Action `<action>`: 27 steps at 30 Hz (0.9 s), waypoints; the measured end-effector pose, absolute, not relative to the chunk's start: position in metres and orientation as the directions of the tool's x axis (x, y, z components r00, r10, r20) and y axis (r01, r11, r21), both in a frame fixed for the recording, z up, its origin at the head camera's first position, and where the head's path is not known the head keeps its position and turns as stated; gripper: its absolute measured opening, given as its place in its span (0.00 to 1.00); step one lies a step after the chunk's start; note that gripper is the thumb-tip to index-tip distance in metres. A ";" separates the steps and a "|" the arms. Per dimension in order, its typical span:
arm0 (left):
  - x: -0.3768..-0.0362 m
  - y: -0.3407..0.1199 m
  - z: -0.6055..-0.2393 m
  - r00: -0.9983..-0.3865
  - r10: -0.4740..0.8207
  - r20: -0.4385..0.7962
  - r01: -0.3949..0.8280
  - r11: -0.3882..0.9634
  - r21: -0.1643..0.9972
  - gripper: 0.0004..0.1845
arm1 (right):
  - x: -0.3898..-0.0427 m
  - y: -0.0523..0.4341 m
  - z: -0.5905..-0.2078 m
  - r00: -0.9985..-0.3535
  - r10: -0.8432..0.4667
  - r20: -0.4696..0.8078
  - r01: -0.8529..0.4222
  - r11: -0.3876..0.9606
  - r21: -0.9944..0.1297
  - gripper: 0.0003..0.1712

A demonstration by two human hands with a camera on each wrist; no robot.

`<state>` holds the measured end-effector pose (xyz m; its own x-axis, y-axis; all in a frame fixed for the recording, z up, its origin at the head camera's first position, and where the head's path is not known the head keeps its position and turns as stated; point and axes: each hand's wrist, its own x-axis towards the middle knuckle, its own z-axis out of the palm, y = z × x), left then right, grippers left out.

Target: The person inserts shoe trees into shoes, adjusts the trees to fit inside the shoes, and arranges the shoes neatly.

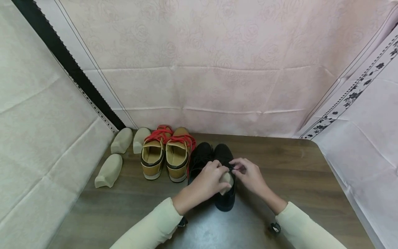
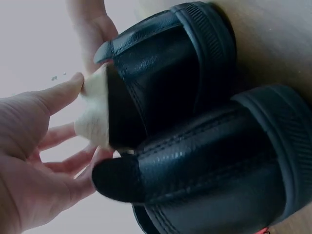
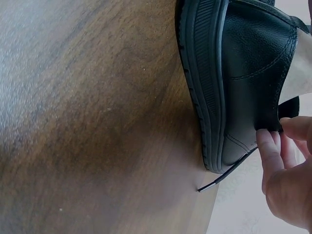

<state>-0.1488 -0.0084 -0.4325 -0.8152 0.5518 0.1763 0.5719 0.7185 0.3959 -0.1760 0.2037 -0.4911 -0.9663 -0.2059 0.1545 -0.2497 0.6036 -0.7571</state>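
Note:
A pair of black lace-up shoes stands side by side on the wooden surface. In the right one (image 1: 225, 202) sits a cream shoe insert (image 1: 227, 180), its heel end sticking out of the opening. My left hand (image 1: 209, 178) reaches over the left black shoe (image 1: 202, 150) and holds that end between thumb and fingers, as the left wrist view shows on the insert (image 2: 92, 109). At the outer side of the right shoe (image 3: 248, 83), my right hand (image 3: 287, 170) pinches the edge of the opening near the laces. A black lace end (image 3: 214, 183) hangs past the sole.
Left of the black shoes stand two tan shoes (image 1: 178, 170) with red laces (image 1: 183, 139). Several more cream inserts (image 1: 109, 170) lie at the far left. Patterned pale sheeting (image 1: 202, 90) rises behind and at both sides of the wooden surface (image 1: 280, 162).

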 end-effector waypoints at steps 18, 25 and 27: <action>-0.164 -0.010 -0.432 -0.785 0.617 0.063 0.549 0.645 0.531 0.10 | -0.176 0.203 -0.490 -0.968 -0.202 0.148 -0.241 0.598 -0.764 0.16; -0.166 -0.007 -0.434 -0.778 0.621 0.090 0.571 0.641 0.514 0.09 | -0.176 0.203 -0.490 -0.969 -0.199 0.149 -0.241 0.603 -0.761 0.16; -0.165 -0.007 -0.434 -0.778 0.620 0.098 0.573 0.639 0.513 0.09 | -0.176 0.204 -0.490 -0.968 -0.201 0.152 -0.244 0.601 -0.761 0.16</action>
